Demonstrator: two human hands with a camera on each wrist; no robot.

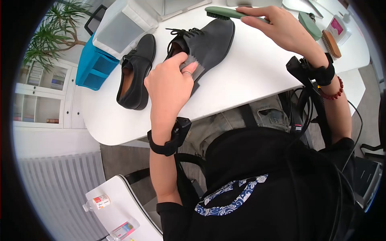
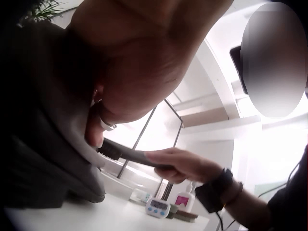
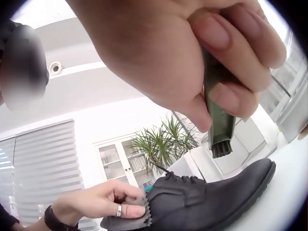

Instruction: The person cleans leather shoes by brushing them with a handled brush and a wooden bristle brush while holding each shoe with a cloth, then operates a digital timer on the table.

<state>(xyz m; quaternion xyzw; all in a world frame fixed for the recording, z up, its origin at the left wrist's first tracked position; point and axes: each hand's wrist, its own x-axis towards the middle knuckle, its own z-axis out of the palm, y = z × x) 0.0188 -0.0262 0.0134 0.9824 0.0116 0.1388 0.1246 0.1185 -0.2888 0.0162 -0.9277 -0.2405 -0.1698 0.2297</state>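
Head view: holding a green brush in the right grip, closed around the handle, bristles facing down over the toe of a black lace-up shoe. Pinching a grey cloth in the left grip, thumb pressed over it against the shoe's side near the opening. Placed just past the near edge of the white table, shoe in front of the person, toe pointing away and to the right, laces tied in a bow. Cannot tell whether resting wholly on the table or partly lifted.

Right wrist view: showing a zigzag edge on the cloth, and a small gap between bristles and shoe.

Standing to the left of the held shoe, a second black shoe, upright on the table. Beyond that, at the left, a blue holder beside a white box. Set out past the right wrist, a wooden brush, a green case-like object and a white bottle with a pink label. Seen from the left wrist: a small white timer near the bottle. Rising behind the blue holder, a spiky-leaved plant.
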